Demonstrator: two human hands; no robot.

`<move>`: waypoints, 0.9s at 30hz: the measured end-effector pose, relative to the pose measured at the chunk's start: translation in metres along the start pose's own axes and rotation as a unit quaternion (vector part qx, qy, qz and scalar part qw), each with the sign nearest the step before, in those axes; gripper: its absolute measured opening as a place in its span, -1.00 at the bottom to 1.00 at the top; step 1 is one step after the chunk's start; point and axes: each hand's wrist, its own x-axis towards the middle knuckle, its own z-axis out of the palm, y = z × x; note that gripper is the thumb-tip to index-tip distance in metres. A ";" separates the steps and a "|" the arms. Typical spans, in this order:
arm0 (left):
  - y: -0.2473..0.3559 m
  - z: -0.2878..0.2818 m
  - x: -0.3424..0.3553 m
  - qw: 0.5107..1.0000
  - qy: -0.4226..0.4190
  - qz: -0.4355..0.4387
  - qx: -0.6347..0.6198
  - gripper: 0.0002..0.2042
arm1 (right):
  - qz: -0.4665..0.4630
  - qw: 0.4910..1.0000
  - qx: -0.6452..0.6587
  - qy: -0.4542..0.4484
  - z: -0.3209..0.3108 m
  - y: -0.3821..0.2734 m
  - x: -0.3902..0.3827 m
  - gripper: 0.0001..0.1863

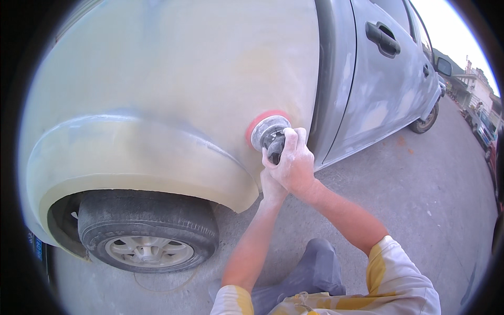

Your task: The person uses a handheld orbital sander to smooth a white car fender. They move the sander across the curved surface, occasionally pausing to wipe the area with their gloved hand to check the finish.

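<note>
A round handheld sander (269,129) with a red pad and a dusty grey and black body is pressed against the side panel (199,68) of a pickup truck. The panel is covered in pale yellow filler. My right hand (296,164), white with dust, is wrapped round the sander's dark body from the right. Below and partly behind it, my left hand (271,185) also grips the tool; most of its fingers are hidden. The sander sits behind the cab, up and to the right of the rear wheel arch (239,197).
The rear tyre (149,226) stands under the arch at lower left. To the right runs the grey, patchy door (378,94) with a black handle (383,39). Concrete ground (409,210) lies beneath my bent leg (315,268). Parked vehicles (480,126) line the far right.
</note>
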 end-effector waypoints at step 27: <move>0.080 -0.022 0.086 0.988 0.007 0.142 -0.056 -0.60 | -0.075 0.995 -0.010 0.065 -0.036 -0.002 0.105 -0.40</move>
